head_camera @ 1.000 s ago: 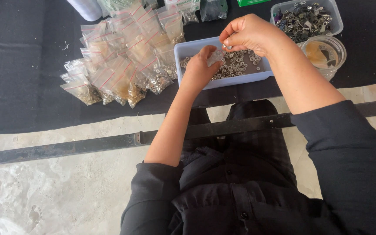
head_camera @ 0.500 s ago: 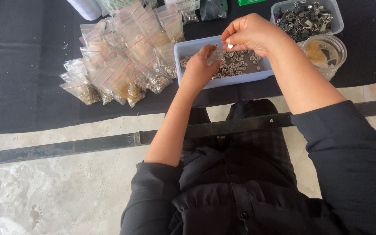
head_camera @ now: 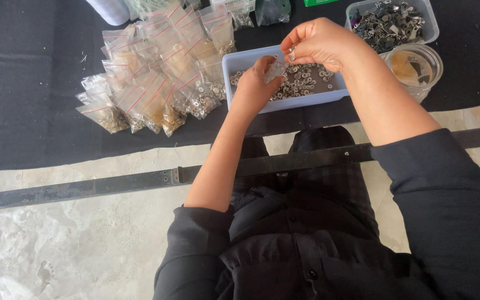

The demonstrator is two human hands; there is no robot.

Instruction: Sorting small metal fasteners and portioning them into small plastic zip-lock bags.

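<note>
Pinched between right hand (head_camera: 320, 43) fingertips was a small metal ring (head_camera: 291, 53), held just above the blue tray (head_camera: 240, 61) of loose rings. Left hand (head_camera: 254, 88) was clamped on a small clear bag (head_camera: 275, 70) over the tray. Best kept low over the tray, bag mouth open, so drops landed back in. Filled clear red-striped zip bags (head_camera: 151, 83) lay piled left; a clear tub (head_camera: 395, 22) of darker metal parts and a round clear cup (head_camera: 415, 64) sat right.

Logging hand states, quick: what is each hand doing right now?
Left hand: closed on a small clear bag.
Right hand: pinching a small metal ring.
</note>
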